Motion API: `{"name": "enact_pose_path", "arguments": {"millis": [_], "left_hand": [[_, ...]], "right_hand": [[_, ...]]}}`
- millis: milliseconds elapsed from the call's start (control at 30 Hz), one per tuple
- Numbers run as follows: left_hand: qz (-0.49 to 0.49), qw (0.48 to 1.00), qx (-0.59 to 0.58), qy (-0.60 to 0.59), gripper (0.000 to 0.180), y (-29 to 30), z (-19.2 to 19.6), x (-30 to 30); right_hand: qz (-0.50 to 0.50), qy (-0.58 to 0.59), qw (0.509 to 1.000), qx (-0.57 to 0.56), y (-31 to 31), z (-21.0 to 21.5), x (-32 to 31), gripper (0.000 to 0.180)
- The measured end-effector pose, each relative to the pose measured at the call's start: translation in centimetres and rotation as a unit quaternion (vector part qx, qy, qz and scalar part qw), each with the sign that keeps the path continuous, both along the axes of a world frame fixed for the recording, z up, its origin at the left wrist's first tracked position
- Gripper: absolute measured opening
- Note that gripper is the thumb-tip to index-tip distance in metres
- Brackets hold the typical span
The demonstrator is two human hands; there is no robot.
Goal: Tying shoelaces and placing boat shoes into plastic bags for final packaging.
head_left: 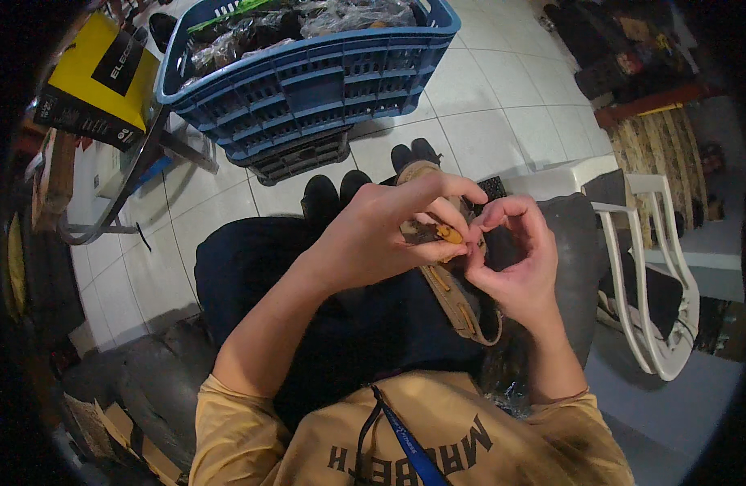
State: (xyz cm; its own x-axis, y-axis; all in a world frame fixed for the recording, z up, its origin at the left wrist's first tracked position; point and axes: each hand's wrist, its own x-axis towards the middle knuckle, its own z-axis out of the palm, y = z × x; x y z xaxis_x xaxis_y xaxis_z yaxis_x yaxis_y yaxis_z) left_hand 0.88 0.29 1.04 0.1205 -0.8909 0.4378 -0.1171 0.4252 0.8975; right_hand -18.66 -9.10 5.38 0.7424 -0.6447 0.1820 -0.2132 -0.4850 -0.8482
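My left hand point(389, 231) is above my lap, its thumb and fingers closed on a small yellow-orange piece point(448, 234) that looks like a bundled cord or lace. Facing it, my right hand point(520, 255) curls in a pinch, thumb and fingertips meeting close to the left fingertips. What lies between the right fingertips is too small to make out. Beneath both hands a tan, shoe-like item point(456, 306) with yellow-orange lacing rests across my dark-clothed legs. The hands cover much of its middle.
Ahead, a blue plastic crate point(308, 85) full of plastic-wrapped items stands on a black crate point(304, 158). A yellow and black box point(98, 69) sits at the far left. Dark shoes point(320, 198) are on the tiled floor. A white plastic chair point(652, 275) lies tipped at the right.
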Motion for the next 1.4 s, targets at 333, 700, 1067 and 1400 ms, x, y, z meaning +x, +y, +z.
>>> {"name": "enact_pose_path", "arguments": {"millis": [333,700,1067,1400], "left_hand": [[-0.013,1.0,0.017,-0.016,0.053,0.3,0.5,1.1],[0.079,0.982,-0.05,-0.162,0.046,-0.4,-0.7,2.8],[0.113,0.918,-0.061,-0.376,0.031,-1.0,-1.4,1.4],[0.177,0.957,0.023,-0.227,0.037,-0.7,-0.5,2.6]], "right_hand": [[-0.008,0.027,0.994,-0.105,0.0,-0.2,-0.3,0.04],[-0.089,0.016,0.995,0.031,-2.0,-0.2,-6.0,0.059],[0.093,0.178,0.978,0.057,-1.6,-0.8,-7.7,0.074],[-0.067,0.516,0.853,0.032,-3.6,4.2,-15.6,0.065]]}}
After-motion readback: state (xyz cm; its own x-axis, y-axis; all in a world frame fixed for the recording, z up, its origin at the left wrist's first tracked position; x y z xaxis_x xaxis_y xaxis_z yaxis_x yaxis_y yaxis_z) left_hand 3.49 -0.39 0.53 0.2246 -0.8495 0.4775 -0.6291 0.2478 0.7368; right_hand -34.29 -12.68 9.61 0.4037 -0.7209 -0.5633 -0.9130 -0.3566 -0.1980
